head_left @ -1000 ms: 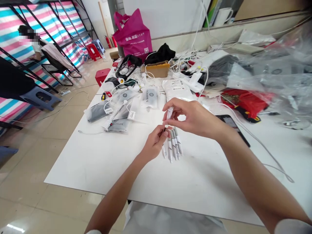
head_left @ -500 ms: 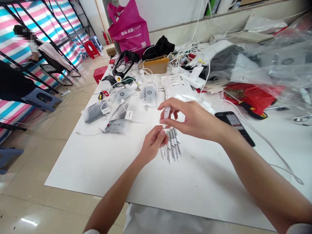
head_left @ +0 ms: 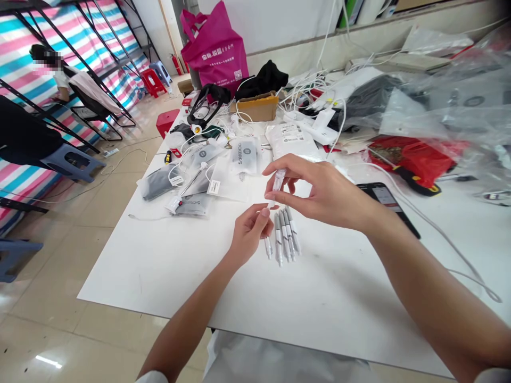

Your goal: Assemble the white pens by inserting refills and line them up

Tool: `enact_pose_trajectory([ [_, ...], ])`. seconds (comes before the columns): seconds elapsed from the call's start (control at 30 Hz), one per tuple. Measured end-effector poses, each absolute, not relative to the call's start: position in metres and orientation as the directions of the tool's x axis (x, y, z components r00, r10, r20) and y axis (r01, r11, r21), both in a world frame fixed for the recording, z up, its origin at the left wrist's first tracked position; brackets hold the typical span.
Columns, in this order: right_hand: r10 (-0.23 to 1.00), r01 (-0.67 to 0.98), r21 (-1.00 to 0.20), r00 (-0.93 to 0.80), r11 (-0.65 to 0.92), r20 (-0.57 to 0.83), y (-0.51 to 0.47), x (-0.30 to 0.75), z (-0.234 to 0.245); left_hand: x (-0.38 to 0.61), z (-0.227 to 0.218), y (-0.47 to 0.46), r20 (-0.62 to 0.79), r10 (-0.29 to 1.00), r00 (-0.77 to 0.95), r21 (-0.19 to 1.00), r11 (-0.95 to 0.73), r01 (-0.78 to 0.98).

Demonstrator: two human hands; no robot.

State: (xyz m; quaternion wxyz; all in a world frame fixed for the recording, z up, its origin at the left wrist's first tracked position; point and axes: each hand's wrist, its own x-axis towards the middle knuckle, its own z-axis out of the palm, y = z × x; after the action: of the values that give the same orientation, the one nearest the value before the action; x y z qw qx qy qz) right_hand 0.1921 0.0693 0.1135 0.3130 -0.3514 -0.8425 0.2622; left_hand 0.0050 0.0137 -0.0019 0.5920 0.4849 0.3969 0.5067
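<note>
My right hand (head_left: 319, 191) hovers over the white table (head_left: 167, 266) and pinches a small white pen-like piece (head_left: 277, 182) upright between thumb and fingers. My left hand (head_left: 248, 234) sits just below it, fingers curled together, fingertips at the lower end of that piece; I cannot make out what it holds. A row of several white pens (head_left: 285, 234) lies side by side on the table right under both hands.
Grey and white packets (head_left: 199, 181) with cables lie at the table's left middle. A black phone (head_left: 385, 205) and a white cable (head_left: 447, 239) lie to the right. Behind are a cardboard box (head_left: 257, 109), a pink bag (head_left: 215, 48), clear plastic wrap (head_left: 447, 101), and a seated person far left.
Both hands stay nearly still over the pens; the left fingertips have closed slightly nearer the piece in the right hand. The view has shifted a little.
</note>
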Motion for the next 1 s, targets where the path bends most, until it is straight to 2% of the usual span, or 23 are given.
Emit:
enact_pose_trajectory([
  [0.17,0.790,0.367,-0.712,-0.419,0.598,0.448,0.071,0.197,0.116,0.003,0.000,0.014,0.030,0.988,0.154,0.980,0.001,-0.198],
  [0.27,0.806,0.319,-0.752,-0.371,0.577,0.461,0.075,0.200,0.115,0.003,-0.002,0.014,0.029,0.988,0.151,0.981,0.001,-0.196],
  [0.4,0.802,0.312,-0.772,-0.449,0.554,0.394,0.080,0.202,0.110,0.003,-0.004,0.015,0.037,0.990,0.133,0.982,-0.011,-0.187],
  [0.53,0.793,0.452,-0.696,-0.540,0.557,0.284,0.080,0.199,0.105,0.002,-0.004,0.017,0.054,0.992,0.116,0.978,-0.029,-0.208],
  [0.63,0.756,0.493,-0.641,-0.618,0.588,0.218,0.081,0.195,0.102,0.001,-0.003,0.017,0.068,0.991,0.118,0.977,-0.042,-0.209],
  [0.83,0.792,0.504,-0.638,-0.528,0.582,0.305,0.086,0.203,0.105,0.001,-0.004,0.017,0.058,0.992,0.114,0.974,-0.031,-0.224],
  [1.0,0.800,0.517,-0.637,-0.526,0.571,0.290,0.085,0.208,0.109,0.001,-0.005,0.016,0.070,0.989,0.128,0.970,-0.038,-0.241],
])
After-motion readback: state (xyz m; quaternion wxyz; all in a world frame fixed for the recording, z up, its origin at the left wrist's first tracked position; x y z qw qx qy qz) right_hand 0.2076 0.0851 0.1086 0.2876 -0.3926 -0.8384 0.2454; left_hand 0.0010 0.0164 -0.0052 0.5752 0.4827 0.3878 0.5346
